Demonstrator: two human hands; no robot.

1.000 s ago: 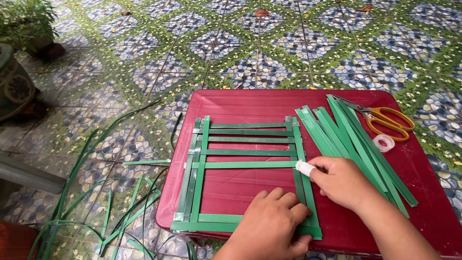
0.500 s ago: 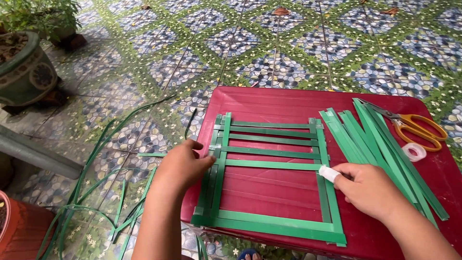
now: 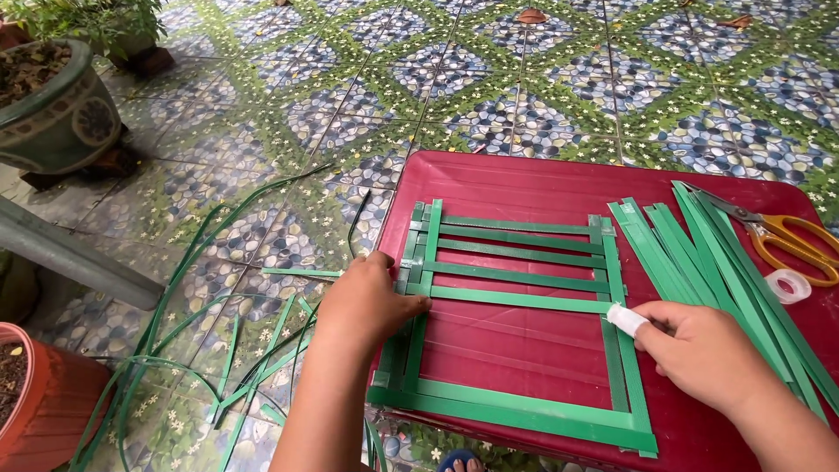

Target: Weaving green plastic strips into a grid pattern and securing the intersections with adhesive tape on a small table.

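At frame centre, a green strip frame [image 3: 516,306] was partly woven; its left side was pressed flat by the open left hand [image 3: 367,301], its right pinned by the right hand [image 3: 699,350], fingers curled. Loose strips [image 3: 699,245] lay unused.

Tabletop [image 3: 524,188]: red plastic, smooth, dull sheen. Green strips [image 3: 516,275] under my grip: glossy flat plastic. At 3 o'clock, scissors [image 3: 786,236]: metal blades, shiny orange plastic handles; tape roll [image 3: 789,285] clear, glossy. Floor [image 3: 524,87]: patterned tile, matt.
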